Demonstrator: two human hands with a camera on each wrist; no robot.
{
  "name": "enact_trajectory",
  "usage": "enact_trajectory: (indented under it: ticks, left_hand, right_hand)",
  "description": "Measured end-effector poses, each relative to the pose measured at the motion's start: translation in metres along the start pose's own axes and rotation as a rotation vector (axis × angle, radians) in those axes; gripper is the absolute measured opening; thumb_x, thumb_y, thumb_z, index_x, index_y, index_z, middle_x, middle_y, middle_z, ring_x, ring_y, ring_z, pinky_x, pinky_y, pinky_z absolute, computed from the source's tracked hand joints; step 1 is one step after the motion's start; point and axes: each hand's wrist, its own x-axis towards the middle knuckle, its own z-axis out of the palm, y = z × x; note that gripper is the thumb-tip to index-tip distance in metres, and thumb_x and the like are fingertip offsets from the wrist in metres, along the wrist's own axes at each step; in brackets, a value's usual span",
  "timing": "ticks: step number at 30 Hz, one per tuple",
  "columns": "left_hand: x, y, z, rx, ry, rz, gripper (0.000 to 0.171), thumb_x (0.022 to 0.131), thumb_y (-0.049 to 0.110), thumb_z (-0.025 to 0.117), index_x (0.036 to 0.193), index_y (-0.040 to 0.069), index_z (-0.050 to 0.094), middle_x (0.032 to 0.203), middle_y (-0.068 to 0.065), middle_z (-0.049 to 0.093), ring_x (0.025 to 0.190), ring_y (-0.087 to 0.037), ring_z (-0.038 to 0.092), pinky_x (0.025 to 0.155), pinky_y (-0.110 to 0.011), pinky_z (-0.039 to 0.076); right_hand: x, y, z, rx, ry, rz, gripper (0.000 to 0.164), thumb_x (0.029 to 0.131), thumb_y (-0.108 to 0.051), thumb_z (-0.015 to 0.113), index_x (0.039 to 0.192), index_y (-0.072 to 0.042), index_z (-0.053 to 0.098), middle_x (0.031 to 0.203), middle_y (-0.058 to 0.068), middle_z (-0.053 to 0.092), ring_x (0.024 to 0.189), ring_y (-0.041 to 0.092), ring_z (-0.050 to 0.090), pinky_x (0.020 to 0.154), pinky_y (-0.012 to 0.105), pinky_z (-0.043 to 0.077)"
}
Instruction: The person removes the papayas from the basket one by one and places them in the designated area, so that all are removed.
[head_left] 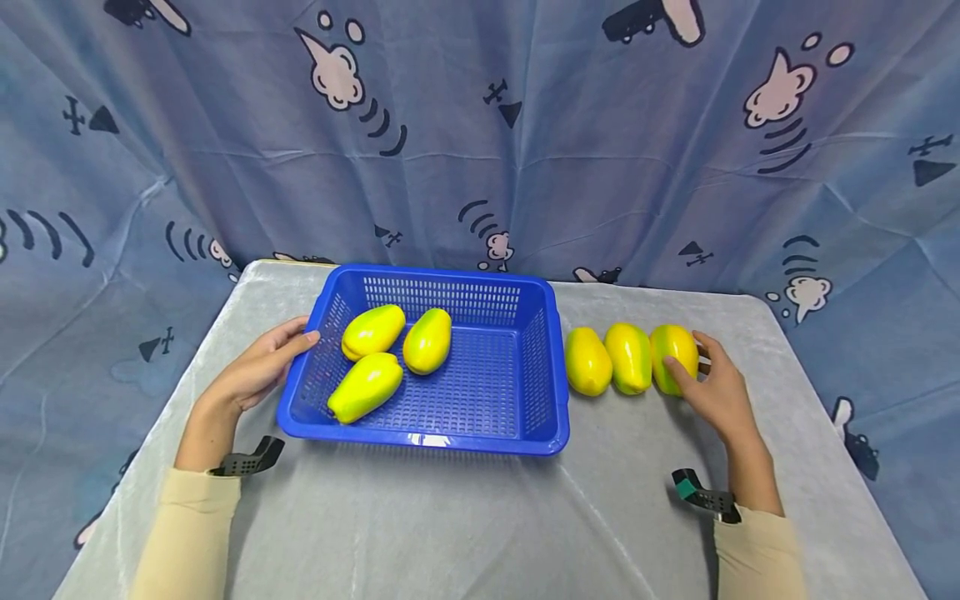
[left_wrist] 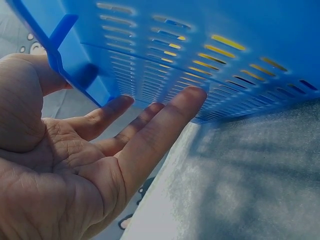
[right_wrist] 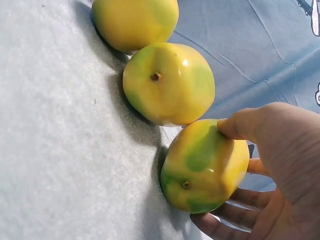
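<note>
My left hand (head_left: 258,367) holds the left end of a blue plastic basket (head_left: 420,441), thumb over the rim and fingers along the slotted outer wall (left_wrist: 200,55). Inside the basket, toward its left, lie three yellow-green papayas, one of them a papaya (head_left: 367,387) nearest the front. Right of the basket, three more papayas stand in a row. The outermost papaya (head_left: 672,354) is gripped by my right hand (head_left: 716,392), thumb on top and fingers around its outer side. In the right wrist view this papaya (right_wrist: 200,170) sits against the middle papaya (right_wrist: 170,85).
A pale grey cloth covers the table (head_left: 450,533). Behind and at both sides hangs a blue patterned curtain (head_left: 450,125). The row's innermost papaya (head_left: 588,362) is close beside the basket's right wall.
</note>
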Motion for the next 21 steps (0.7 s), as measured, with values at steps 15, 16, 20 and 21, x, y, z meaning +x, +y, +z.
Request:
enact_trajectory:
  ticks: [15, 16, 20, 21]
  left_hand:
    - [0.0016, -0.0003, -0.0005, -0.004, 0.001, -0.002, 0.066, 0.115, 0.033, 0.045, 0.164, -0.003, 0.018, 0.121, 0.008, 0.068, 0.103, -0.008, 0.074, 0.088, -0.031, 0.066]
    - [0.0018, -0.0006, -0.0002, -0.005, 0.002, -0.004, 0.066, 0.115, 0.033, 0.045, 0.164, -0.002, 0.019, 0.122, 0.008, 0.068, 0.103, -0.009, 0.074, 0.088, -0.031, 0.066]
    - [0.0018, -0.0003, 0.0003, 0.003, 0.001, -0.006, 0.068, 0.115, 0.034, 0.045, 0.165, -0.002, 0.017, 0.124, 0.007, 0.066, 0.105, -0.009, 0.074, 0.089, -0.031, 0.066]
    - [0.0016, -0.0002, 0.0004, 0.001, 0.005, -0.008, 0.068, 0.115, 0.034, 0.046, 0.165, -0.002, 0.018, 0.124, 0.006, 0.066, 0.105, -0.009, 0.074, 0.089, -0.031, 0.066]
  right_hand:
    - [0.0006, -0.0017, -0.0029, 0.014, 0.001, -0.021, 0.087, 0.107, -0.048, 0.057, 0.167, 0.000, 0.017, 0.163, 0.041, 0.031, 0.141, 0.063, 0.042, 0.111, 0.077, 0.042]
    - [-0.0003, -0.0027, -0.0039, 0.021, 0.008, -0.023, 0.086, 0.107, -0.048, 0.057, 0.168, -0.001, 0.018, 0.164, 0.040, 0.029, 0.143, 0.062, 0.040, 0.112, 0.077, 0.040]
    - [-0.0035, -0.0080, -0.0081, 0.050, 0.044, -0.023, 0.084, 0.107, -0.049, 0.057, 0.168, -0.005, 0.021, 0.168, 0.037, 0.024, 0.151, 0.060, 0.030, 0.117, 0.080, 0.030]
    - [-0.0040, -0.0102, -0.0090, 0.053, 0.056, -0.023, 0.083, 0.107, -0.049, 0.057, 0.168, -0.006, 0.022, 0.169, 0.035, 0.023, 0.152, 0.060, 0.028, 0.118, 0.081, 0.028]
